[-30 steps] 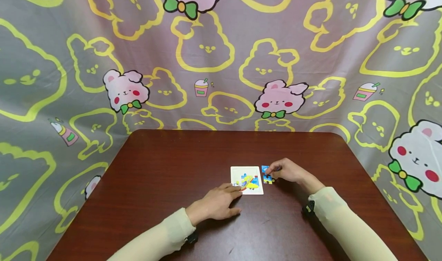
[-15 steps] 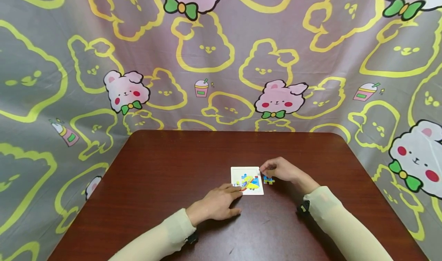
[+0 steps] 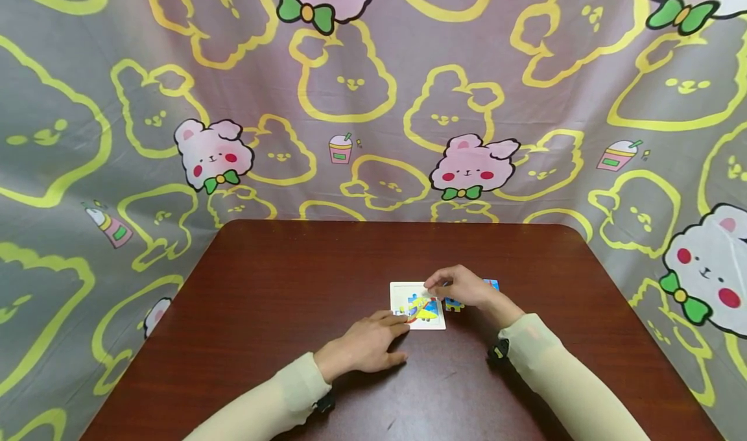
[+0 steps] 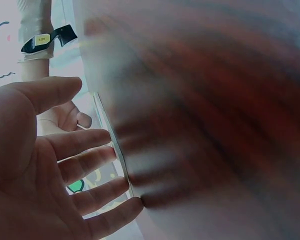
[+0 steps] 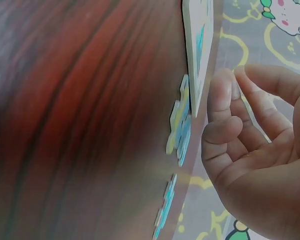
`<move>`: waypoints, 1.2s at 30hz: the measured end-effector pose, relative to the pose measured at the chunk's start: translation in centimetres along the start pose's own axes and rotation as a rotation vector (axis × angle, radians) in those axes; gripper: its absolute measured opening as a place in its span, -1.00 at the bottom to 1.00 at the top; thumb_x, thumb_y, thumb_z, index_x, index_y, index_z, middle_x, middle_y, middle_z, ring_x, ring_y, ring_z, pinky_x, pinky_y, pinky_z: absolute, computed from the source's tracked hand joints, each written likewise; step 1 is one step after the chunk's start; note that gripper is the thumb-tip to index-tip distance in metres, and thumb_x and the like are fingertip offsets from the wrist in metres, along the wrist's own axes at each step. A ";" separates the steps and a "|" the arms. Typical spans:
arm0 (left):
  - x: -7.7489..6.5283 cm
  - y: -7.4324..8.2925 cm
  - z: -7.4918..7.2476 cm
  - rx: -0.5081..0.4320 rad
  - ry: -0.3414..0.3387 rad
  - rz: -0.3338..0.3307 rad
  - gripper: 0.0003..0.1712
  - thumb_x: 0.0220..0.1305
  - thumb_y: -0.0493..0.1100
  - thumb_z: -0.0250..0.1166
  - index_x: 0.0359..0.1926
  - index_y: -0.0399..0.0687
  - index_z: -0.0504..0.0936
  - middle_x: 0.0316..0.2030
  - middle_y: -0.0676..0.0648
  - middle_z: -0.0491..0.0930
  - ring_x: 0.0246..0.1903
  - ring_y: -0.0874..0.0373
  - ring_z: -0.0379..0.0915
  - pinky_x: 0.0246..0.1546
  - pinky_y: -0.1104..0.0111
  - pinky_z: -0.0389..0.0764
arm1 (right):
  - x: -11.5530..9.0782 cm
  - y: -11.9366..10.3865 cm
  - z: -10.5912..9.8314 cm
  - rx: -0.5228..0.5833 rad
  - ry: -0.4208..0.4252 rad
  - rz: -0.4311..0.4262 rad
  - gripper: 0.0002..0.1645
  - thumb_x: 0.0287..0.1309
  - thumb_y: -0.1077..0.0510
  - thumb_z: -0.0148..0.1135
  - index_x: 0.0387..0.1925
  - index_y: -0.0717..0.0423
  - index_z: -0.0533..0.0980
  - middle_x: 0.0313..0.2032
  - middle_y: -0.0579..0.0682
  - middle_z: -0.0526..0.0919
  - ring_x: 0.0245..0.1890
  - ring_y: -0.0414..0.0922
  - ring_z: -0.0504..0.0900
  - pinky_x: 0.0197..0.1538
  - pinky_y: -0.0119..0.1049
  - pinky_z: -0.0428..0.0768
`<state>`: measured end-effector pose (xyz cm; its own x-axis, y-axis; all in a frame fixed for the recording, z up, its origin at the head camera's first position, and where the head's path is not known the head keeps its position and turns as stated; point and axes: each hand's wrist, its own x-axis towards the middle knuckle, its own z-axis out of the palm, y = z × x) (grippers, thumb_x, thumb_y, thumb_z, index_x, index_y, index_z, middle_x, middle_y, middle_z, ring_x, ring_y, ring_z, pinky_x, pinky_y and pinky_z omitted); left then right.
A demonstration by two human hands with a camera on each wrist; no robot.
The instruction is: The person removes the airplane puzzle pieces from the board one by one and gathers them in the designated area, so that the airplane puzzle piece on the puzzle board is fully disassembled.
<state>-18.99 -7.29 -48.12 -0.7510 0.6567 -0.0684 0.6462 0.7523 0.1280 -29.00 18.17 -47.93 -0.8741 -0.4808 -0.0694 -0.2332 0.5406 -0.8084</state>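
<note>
A square white puzzle board [image 3: 399, 288] lies on the table, partly filled with a picture of a yellow plane on blue. My left hand [image 3: 363, 345] rests with straight, spread fingertips on its near left edge; the left wrist view shows those fingers [image 4: 92, 165] against the board's thin side. Over the board's right part, my right hand [image 3: 463, 288] pinches a thin puzzle piece [image 5: 253, 119] between thumb and fingers, seen nearly edge-on in the right wrist view. The piece's picture is hidden. Beside the board lie loose blue and yellow puzzle pieces [image 3: 453, 305], partly under the right hand.
Another blue puzzle piece [image 3: 491, 284] lies farther right, behind the right wrist. The brown wooden table [image 3: 280, 266] meets a patterned cloth [image 3: 373, 136] at its back and sides. Each wrist wears a black camera band.
My right hand has taken a blue puzzle piece from beside the board and moved left over the board. The blue piece at far right has come into view. My left hand has stayed in place.
</note>
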 end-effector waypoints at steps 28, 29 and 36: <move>-0.1 0.1 -0.7 0.006 0.001 0.017 -0.33 0.32 0.23 0.23 0.36 0.07 0.49 0.38 0.08 0.43 0.39 0.02 0.32 0.26 0.17 0.52 | 0.8 -1.3 1.5 -0.033 -0.052 0.001 -0.82 0.28 0.21 0.26 -0.15 0.17 0.69 -0.19 0.06 0.78 -0.32 -0.20 0.67 -0.23 -0.27 0.60; -0.1 0.1 -0.7 0.007 0.001 0.017 -0.33 0.31 0.23 0.23 0.35 0.07 0.49 0.38 0.07 0.43 0.39 0.02 0.32 0.26 0.17 0.52 | 0.8 -1.3 1.5 -0.036 -0.055 0.002 -0.82 0.28 0.21 0.26 -0.15 0.17 0.69 -0.19 0.06 0.78 -0.33 -0.20 0.66 -0.24 -0.27 0.60; 0.0 0.0 -0.5 0.011 0.003 0.015 -0.33 0.31 0.23 0.24 0.35 0.08 0.49 0.38 0.08 0.43 0.39 0.02 0.32 0.28 0.19 0.50 | 1.0 -1.2 1.6 -0.041 -0.056 0.002 -0.82 0.28 0.24 0.24 -0.14 0.15 0.69 -0.20 0.06 0.77 -0.34 -0.19 0.64 -0.26 -0.27 0.59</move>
<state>-19.04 -7.30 -47.61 -0.7416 0.6679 -0.0632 0.6589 0.7428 0.1184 -28.93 15.92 -47.92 -0.8494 -0.5171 -0.1050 -0.2495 0.5690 -0.7835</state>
